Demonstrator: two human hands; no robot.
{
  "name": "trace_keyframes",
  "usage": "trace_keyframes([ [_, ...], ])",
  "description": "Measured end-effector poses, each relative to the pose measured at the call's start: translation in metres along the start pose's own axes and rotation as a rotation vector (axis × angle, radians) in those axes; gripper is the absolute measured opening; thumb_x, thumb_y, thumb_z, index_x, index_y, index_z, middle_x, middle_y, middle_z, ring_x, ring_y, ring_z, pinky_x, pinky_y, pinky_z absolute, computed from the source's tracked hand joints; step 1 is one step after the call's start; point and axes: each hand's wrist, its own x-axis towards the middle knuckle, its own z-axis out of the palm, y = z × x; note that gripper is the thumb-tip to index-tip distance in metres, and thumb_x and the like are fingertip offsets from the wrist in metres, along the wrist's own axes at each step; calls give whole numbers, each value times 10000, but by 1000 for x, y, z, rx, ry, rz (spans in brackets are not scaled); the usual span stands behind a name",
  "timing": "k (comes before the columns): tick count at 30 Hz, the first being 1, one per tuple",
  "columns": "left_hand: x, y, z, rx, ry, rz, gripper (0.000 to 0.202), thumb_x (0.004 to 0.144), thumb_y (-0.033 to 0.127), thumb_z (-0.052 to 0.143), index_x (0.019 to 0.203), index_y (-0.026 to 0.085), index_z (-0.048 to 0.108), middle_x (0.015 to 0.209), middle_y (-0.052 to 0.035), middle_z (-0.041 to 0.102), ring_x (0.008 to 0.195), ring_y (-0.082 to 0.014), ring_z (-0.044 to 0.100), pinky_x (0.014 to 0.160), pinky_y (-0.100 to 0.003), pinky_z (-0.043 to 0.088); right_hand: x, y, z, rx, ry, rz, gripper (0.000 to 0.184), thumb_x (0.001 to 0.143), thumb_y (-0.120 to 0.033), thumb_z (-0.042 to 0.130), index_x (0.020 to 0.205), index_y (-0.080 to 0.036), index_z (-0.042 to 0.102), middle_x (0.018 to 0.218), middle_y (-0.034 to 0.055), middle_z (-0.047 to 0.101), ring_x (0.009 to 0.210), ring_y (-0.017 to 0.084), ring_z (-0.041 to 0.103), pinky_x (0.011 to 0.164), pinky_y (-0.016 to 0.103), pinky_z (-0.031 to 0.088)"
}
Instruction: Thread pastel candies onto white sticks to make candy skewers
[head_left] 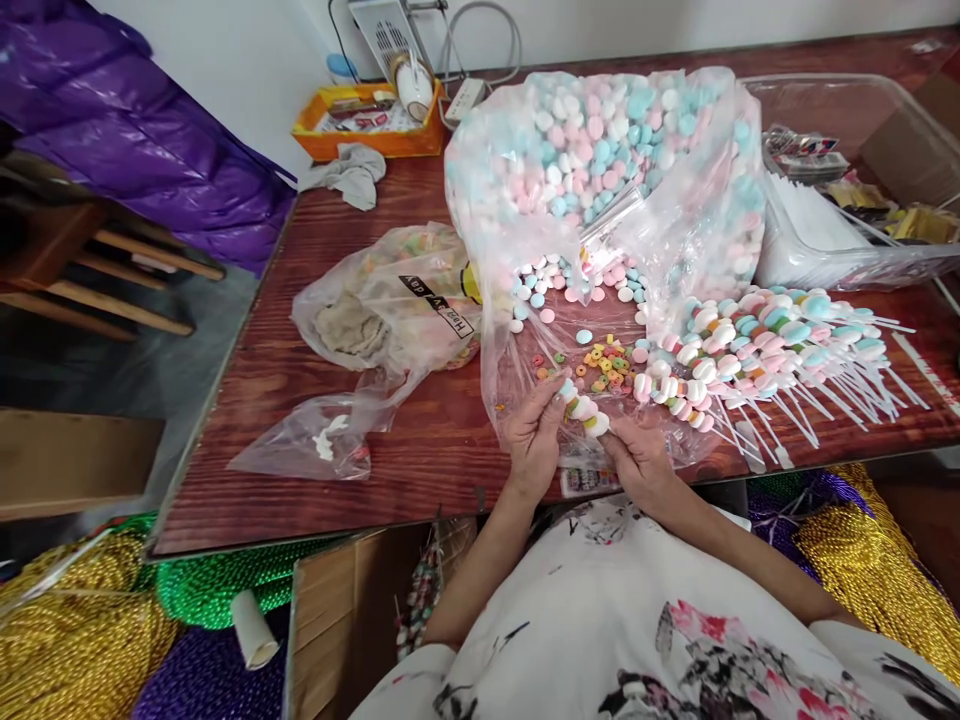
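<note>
Between my two hands is a candy skewer point(586, 411), strung with pale blue, pink and white pieces and small coloured rings. My left hand point(535, 436) pinches its upper left end, around a pale blue piece. At the lower right end, the fingers of my right hand point(639, 462) are closed on it; the stick itself is hidden there. Just beyond my hands lie loose ring candies point(606, 364) on clear plastic. A big clear bag point(504, 185) of pastel candies spills open behind them. To the right is a pile of similar finished-looking skewers point(772, 345) with white sticks.
A knotted plastic bag point(431, 300) lies left on the wooden table point(255, 400). Behind it are a grey cloth point(351, 175) and an orange tray point(330, 145). A clear plastic bin point(825, 265) with white sticks and packets stands at right. Bead strands point(82, 620) hang or lie below.
</note>
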Motion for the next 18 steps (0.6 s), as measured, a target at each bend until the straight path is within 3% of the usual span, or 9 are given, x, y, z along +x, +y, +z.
trace_keyframes([
  [5, -5, -6, -3, 144, 2, 119, 238, 925, 258, 608, 1107, 352, 730, 1137, -10, 735, 1102, -203, 679, 1072, -476, 502, -4, 4, 3, 27, 44, 72, 257, 977, -293, 454, 744, -226, 539, 592, -43, 422, 529, 120, 386, 542, 267, 327],
  [11, -7, -16, 16, 63, -42, 31, 220, 912, 297, 631, 1103, 349, 726, 1214, -22, 708, 1160, -217, 652, 1125, -478, 454, 3, 3, -5, 22, 70, 41, 252, 966, -302, 455, 776, -207, 590, 614, -29, 482, 553, 124, 410, 570, 264, 370],
  [15, 4, -8, 28, -121, -106, -61, 307, 927, 360, 604, 1225, 328, 672, 1296, -38, 667, 1208, -231, 625, 1076, -449, 500, 5, -3, -43, -48, 194, 126, 215, 958, -263, 474, 814, -186, 615, 633, -26, 512, 564, 112, 428, 561, 249, 374],
  [18, 15, 1, 22, -202, -82, -61, 380, 920, 370, 612, 1298, 328, 614, 1321, -46, 650, 1147, -245, 660, 964, -439, 573, 5, -2, -84, -182, 300, 165, 234, 950, -256, 507, 748, -178, 596, 619, -31, 492, 572, 102, 428, 564, 242, 360],
])
